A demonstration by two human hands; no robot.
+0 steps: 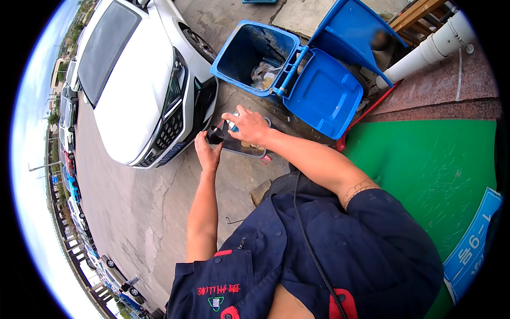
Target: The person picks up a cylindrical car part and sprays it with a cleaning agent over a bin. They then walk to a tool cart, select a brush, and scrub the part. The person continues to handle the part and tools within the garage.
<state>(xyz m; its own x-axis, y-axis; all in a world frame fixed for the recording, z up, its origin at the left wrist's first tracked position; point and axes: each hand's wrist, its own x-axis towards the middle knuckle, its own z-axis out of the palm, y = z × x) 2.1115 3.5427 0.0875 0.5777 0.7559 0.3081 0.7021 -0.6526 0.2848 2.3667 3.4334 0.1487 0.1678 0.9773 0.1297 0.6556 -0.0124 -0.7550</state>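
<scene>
Cylinder [214, 136], black, is gripped by the partly curled left hand [209, 153] over a grey container [244, 154]; just beside the cylinder, a spray can [232, 125] is clasped by the bent right hand [249, 127].

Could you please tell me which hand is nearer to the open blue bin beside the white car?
Right: the right hand is just below the bin in view; the left hand is lower and farther left.
</scene>
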